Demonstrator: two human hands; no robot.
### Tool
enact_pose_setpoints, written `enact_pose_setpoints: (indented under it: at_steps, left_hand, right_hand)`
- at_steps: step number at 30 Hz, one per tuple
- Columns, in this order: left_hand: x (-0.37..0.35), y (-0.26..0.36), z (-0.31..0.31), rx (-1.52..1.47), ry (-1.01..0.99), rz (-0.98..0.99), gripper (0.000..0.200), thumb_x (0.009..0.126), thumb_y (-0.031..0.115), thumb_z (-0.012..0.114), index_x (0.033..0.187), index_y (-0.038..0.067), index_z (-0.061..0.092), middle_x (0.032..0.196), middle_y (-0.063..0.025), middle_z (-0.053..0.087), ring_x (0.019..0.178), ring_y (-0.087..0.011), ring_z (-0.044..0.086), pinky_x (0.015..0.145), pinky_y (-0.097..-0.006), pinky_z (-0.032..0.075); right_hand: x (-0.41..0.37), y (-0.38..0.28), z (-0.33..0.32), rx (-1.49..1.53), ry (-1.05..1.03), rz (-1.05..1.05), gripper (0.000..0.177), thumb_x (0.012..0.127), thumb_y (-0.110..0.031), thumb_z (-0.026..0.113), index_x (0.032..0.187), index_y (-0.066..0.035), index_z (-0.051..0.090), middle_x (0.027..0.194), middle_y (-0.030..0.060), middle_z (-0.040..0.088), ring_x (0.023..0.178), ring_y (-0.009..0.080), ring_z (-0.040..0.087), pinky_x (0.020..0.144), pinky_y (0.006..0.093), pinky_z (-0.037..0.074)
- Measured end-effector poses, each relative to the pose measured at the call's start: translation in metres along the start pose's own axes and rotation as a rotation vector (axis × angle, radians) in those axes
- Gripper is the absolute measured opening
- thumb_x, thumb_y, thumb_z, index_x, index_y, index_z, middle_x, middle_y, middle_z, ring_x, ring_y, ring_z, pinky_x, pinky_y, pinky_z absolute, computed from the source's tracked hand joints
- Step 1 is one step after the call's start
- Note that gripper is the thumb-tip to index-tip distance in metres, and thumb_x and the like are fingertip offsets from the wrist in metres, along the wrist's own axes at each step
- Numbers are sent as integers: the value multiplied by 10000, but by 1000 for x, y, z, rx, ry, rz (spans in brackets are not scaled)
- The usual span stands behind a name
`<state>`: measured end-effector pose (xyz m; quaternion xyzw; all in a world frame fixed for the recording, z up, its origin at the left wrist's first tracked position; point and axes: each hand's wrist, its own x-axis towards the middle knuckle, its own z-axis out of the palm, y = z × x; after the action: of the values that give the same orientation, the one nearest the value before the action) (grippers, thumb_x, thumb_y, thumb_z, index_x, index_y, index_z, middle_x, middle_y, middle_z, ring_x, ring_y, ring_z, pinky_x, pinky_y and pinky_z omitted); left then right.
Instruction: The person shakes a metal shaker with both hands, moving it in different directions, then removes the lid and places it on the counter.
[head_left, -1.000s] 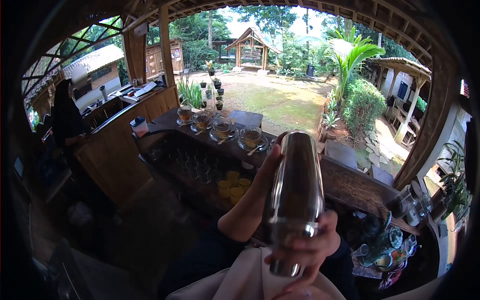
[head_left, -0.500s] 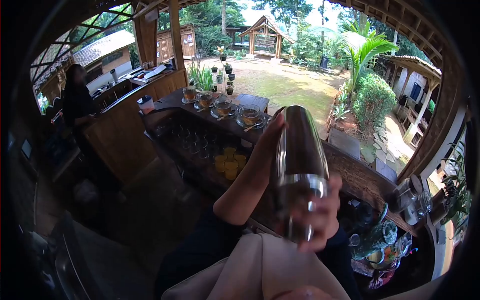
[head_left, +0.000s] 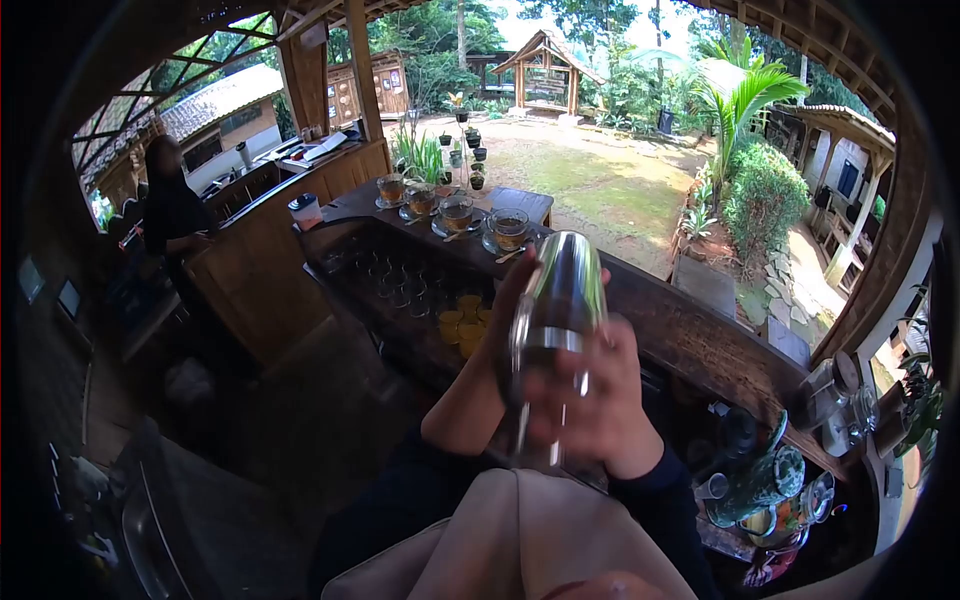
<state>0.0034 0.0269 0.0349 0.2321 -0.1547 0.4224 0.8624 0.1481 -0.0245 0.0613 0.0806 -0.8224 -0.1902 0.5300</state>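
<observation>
A shiny metal cocktail shaker [head_left: 568, 290] is held in front of me, its rounded end tilted up and away. My left hand [head_left: 512, 292] is wrapped round its far left side, mostly hidden behind the metal. Around the lower part, my right hand [head_left: 605, 400] is closed, its fingers smeared by motion. Beyond the shaker, several clear glass cups [head_left: 508, 232] with amber contents stand on saucers along the wooden counter [head_left: 690, 325], with small spoons beside some of them.
Empty glasses [head_left: 405, 290] and several yellow-filled glasses [head_left: 463, 325] stand on the shelf below the counter. A lidded container [head_left: 305, 212] sits at the counter's left end. Jars [head_left: 845, 415] and a green mottled pitcher [head_left: 765, 485] are at right. Another person [head_left: 172, 205] stands at left.
The shaker and both hands have moved left and slightly down in view, and the shaker's tilt has changed. Both hands still grip it. The view has shifted slightly.
</observation>
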Motion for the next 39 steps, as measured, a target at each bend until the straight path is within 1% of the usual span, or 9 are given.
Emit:
enact_pose_setpoints:
  at_steps: [3, 7, 12, 18, 26, 31, 33, 36, 39]
  left_hand:
    - [10, 28, -72, 202, 286, 516, 516, 905, 459, 458, 1151, 9, 507, 1088, -151, 579, 947, -246, 616, 786, -405, 534]
    - [-37, 40, 23, -153, 83, -61, 611, 917, 479, 419, 1266, -23, 418, 1182, -197, 530, 1042, -308, 571, 837, -401, 510]
    - [-58, 60, 5, 368, -394, 469, 651, 877, 504, 528, 1384, 155, 316, 1335, -245, 404, 1150, -383, 499, 877, -529, 488]
    - [-115, 159, 8, -787, 247, 252, 474, 924, 396, 415, 1160, 3, 536, 1126, -180, 592, 1002, -268, 604, 857, -408, 504]
    - [-156, 198, 26, 664, -545, 864, 737, 873, 574, 473, 1367, 48, 321, 1349, -234, 387, 1130, -353, 514, 873, -473, 497]
    - [-202, 255, -8, -3, -11, 353, 545, 916, 441, 438, 1198, -20, 511, 1090, -183, 610, 923, -262, 633, 842, -392, 521]
    - [-209, 257, -45, 200, 225, 836, 500, 923, 402, 427, 1163, -27, 520, 1076, -182, 616, 893, -267, 646, 822, -399, 529]
    - [-214, 264, 10, -136, -57, 252, 487, 930, 396, 416, 1153, -22, 531, 1062, -178, 610, 929, -264, 639, 802, -388, 540]
    - [-217, 245, 43, 579, 144, 630, 503, 909, 429, 500, 1275, 99, 396, 1125, -193, 552, 1072, -326, 568, 835, -447, 540]
  right_hand:
    - [6, 34, 52, 199, 268, 754, 502, 624, -209, 729, 1082, -60, 591, 1140, 144, 591, 1128, 369, 521, 937, 506, 384]
    - [39, -4, 40, 146, -96, 304, 287, 714, -185, 669, 995, -133, 647, 1107, 38, 600, 1116, 264, 551, 900, 442, 416]
    - [61, -22, 96, 114, 344, -437, 215, 743, -176, 644, 953, -223, 653, 1030, -77, 621, 1032, 103, 599, 855, 478, 417]
    - [74, 40, 203, 332, 248, 652, 402, 698, -252, 706, 1013, -23, 610, 1109, 169, 595, 1067, 382, 546, 903, 530, 418]
    - [109, 19, 248, 451, 249, -182, 318, 685, -212, 729, 985, -169, 632, 1092, -3, 608, 1059, 309, 579, 923, 521, 392]
    - [107, 42, 323, 547, 110, 163, 365, 722, -259, 696, 1058, -145, 614, 1158, 103, 575, 1128, 281, 542, 952, 532, 366]
    - [116, 43, 340, 683, 188, 633, 419, 731, -298, 687, 1088, -95, 605, 1148, 194, 558, 1115, 338, 537, 928, 554, 384]
    - [125, 39, 310, 617, 105, 216, 484, 664, -208, 762, 1074, -25, 580, 1178, 192, 543, 1120, 425, 509, 968, 526, 368]
    - [114, 17, 324, 597, 327, -106, 233, 719, -238, 714, 911, -181, 595, 1084, 130, 570, 1011, 348, 573, 978, 534, 347]
